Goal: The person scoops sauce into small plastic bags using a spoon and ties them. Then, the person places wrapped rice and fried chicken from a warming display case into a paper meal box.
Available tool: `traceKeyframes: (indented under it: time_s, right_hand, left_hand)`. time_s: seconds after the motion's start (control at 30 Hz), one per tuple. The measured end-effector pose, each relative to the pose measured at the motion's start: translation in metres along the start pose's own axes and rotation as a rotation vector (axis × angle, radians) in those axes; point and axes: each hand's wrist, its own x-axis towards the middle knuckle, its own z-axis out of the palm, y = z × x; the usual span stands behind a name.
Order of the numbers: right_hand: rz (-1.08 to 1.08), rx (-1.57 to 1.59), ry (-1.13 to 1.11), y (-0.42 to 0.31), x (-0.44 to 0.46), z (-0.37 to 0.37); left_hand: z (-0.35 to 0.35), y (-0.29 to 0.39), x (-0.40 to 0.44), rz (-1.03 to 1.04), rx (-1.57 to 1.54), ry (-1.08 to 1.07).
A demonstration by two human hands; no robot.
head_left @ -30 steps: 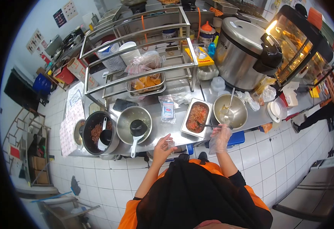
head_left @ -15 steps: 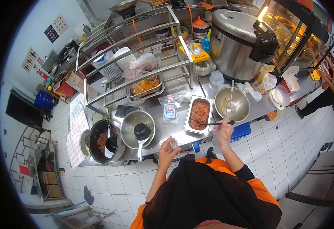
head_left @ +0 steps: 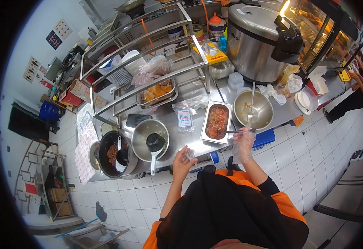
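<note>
Change noted: the black utensil (head_left: pixel 233 131) is now showing its working end nearer the right wall of the steel tray (head_left: pixel 213 139) than half a second ago; you are apparently working it through the food.

Right hand (head_left: pixel 244 146), in a clear plastic glove: you are keeping the fingers closed around the utensil's handle, just outside the tray's near right corner.

Left hand (head_left: pixel 182 164), bare: you are curling thumb and fingers partway, closed on a small clear cup (head_left: pixel 190 155), well apart from the tray. Whether the cup is holding anything, you cannot tell.

Containers:
- Steel tray, rectangular: lying before you, holding chopped reddish food (head_left: pixel 218 115).
- Mixing bowl (head_left: pixel 267 111), right of the tray: holding a fork (head_left: pixel 250 118) that is leaning on its far rim, with some brownish residue.
- Steel bowl (head_left: pixel 139 133), left: holding a white-handled ladle (head_left: pixel 155 143), handle jutting over the near rim.
- Dark pot (head_left: pixel 128 166), farther left, touching or nearly touching that bowl: holding brownish-red food and a second ladle (head_left: pixel 122 157).
</note>
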Motion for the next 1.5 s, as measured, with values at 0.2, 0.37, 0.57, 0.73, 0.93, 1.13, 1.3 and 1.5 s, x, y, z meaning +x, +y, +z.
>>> traceKeyframes:
  time_s: [0.2, 0.37, 0.57, 0.73, 0.93, 1.13, 1.3, 1.5]
  right_hand:
    - [0.010, 0.004, 0.022, 0.003, 0.001, -0.004]
    - [0.025, -0.054, 0.013, -0.006, 0.003, -0.005]
    - [-0.032, -0.015, 0.029, -0.001, 0.006, -0.005]
    - [0.030, 0.038, 0.004, 0.003, 0.007, -0.011]
    - [0.065, 0.145, 0.049, 0.006, 0.015, -0.014]
    - [0.060, 0.205, 0.039, -0.020, 0.048, -0.003]
    - [0.142, 0.290, 0.046, -0.039, 0.053, 0.006]
    - [0.103, 0.226, 0.037, -0.035, 0.053, 0.011]
  left_hand:
    - [0.002, 0.010, 0.002, 0.049, 0.008, 0.004]
    - [0.002, 0.009, 0.006, 0.091, 0.059, 0.007]
    - [0.003, 0.011, 0.008, 0.101, 0.114, -0.024]
    - [0.011, 0.017, 0.007, 0.075, 0.027, 0.026]
    - [0.009, 0.014, 0.014, 0.109, 0.024, -0.002]
    - [0.016, 0.031, 0.027, 0.161, 0.071, -0.014]
    - [0.022, 0.048, 0.040, 0.236, 0.105, -0.020]
    - [0.032, 0.075, 0.057, 0.363, 0.453, -0.001]
